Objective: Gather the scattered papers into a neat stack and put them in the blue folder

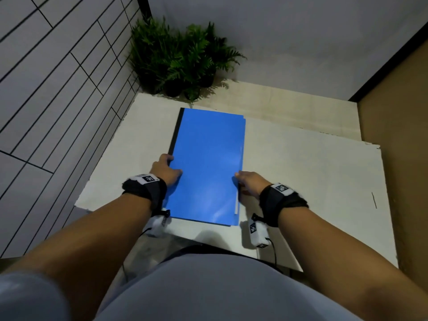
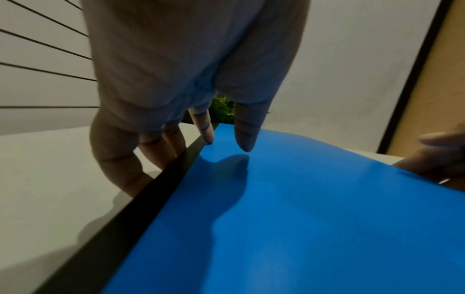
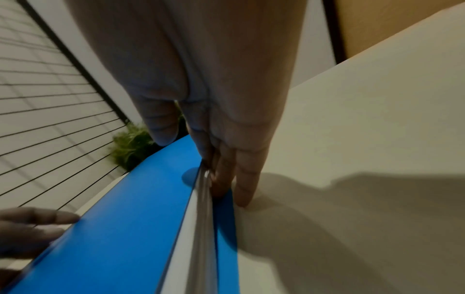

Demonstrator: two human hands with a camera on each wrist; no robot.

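The blue folder [image 1: 208, 163] lies lengthwise on the white table [image 1: 301, 170], its black spine [image 1: 176, 130] on the left. My left hand [image 1: 165, 169] rests at the spine: thumb and forefinger touch the cover [image 2: 302, 218], the other fingers [image 2: 161, 147] stand straight against the spine. My right hand [image 1: 249, 184] pinches the folder's open right edge, thumb above the cover [image 3: 113, 228], fingers [image 3: 221, 179] at the edge. That side of the cover is slightly raised. White papers [image 3: 181, 244] show inside as a thin strip [image 1: 236, 205] between the covers.
Potted ferns [image 1: 178, 59] stand in the far corner behind the folder. A tiled wall [image 1: 58, 77] runs along the left, a plain wall at the back. A brown panel [image 1: 398, 135] borders the table on the right. The table's near edge is at my waist.
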